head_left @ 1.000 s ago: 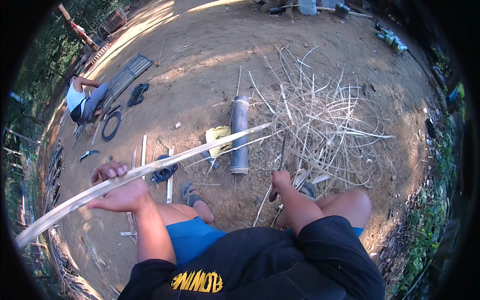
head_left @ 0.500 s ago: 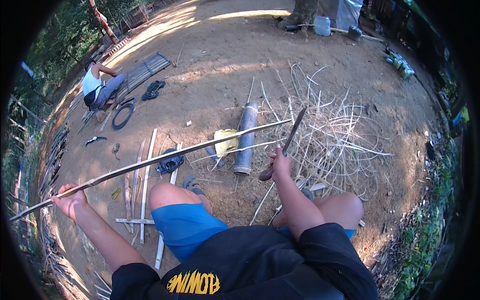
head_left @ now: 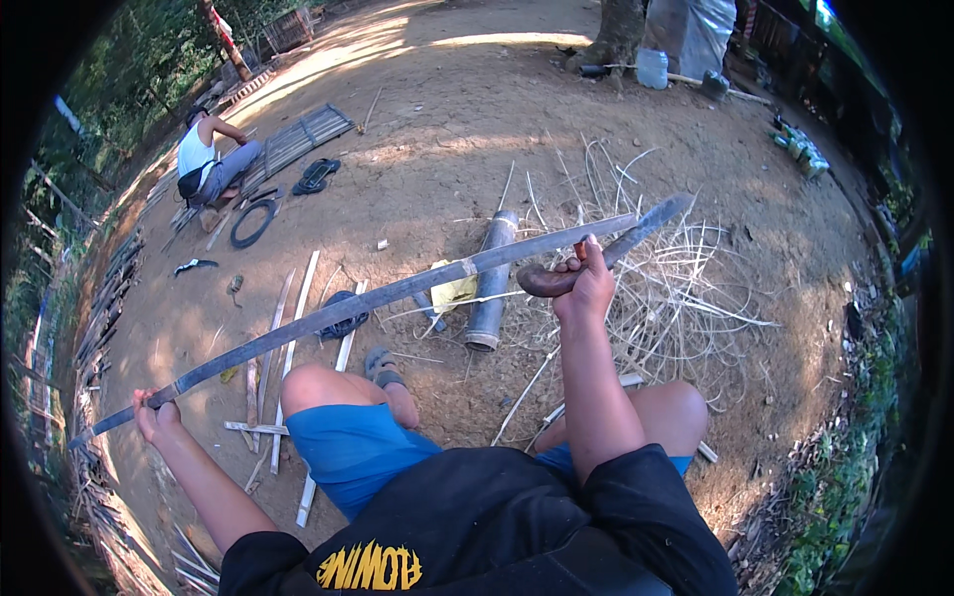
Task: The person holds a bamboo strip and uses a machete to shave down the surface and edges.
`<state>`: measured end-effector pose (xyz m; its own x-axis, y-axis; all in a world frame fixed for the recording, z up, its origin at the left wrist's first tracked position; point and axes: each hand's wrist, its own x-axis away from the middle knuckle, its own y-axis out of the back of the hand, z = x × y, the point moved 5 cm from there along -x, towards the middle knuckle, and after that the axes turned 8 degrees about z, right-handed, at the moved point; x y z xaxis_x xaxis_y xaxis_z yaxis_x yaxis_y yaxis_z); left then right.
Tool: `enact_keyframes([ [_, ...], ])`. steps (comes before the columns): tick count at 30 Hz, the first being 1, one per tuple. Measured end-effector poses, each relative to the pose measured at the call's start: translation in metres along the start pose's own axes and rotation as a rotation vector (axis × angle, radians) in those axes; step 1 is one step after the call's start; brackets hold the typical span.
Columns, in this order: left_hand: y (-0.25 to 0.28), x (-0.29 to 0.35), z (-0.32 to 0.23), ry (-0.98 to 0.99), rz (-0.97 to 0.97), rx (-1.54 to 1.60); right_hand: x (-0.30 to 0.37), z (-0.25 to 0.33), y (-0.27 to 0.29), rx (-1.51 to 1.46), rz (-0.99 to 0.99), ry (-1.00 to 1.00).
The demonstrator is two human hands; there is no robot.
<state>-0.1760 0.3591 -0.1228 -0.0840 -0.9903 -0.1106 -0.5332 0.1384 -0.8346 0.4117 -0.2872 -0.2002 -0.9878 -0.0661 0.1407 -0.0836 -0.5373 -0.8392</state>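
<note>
A long grey-green bamboo strip slants across in front of me, its left end lower and nearer. Near that end my left hand is closed around it. My right hand grips a machete by its curved brown wooden handle. The blade points up and to the right, beside the strip's far end; whether they touch I cannot tell. Beneath the strip, a thick grey bamboo tube lies on the dirt next to a yellow cloth-like piece.
Thin curly bamboo shavings spread over the ground at the right. Pale split sticks lie by my left knee. Further off at left, another person crouches beside a bamboo slat panel and a black ring.
The strip has turned to show its broad dark face, and both hands have shifted slightly right. My right hand has risen, and the machete now tilts further right at the strip's far end.
</note>
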Motion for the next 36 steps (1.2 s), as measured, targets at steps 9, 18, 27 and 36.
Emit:
enact_keyframes([
  [9, 0.022, -0.015, 0.009, 0.050, 0.046, 0.047, 0.006, 0.017, -0.011, -0.008, 0.080, 0.058],
  [18, 0.042, -0.023, 0.005, 0.016, -0.060, 0.045, 0.009, 0.019, -0.025, -0.070, 0.162, 0.020],
  [27, 0.056, -0.023, 0.006, 0.091, -0.145, 0.117, 0.011, 0.018, -0.033, -0.070, 0.128, 0.020],
  [36, 0.059, -0.011, 0.011, 0.065, -0.123, 0.089, 0.011, 0.014, -0.035, -0.061, 0.188, 0.023],
])
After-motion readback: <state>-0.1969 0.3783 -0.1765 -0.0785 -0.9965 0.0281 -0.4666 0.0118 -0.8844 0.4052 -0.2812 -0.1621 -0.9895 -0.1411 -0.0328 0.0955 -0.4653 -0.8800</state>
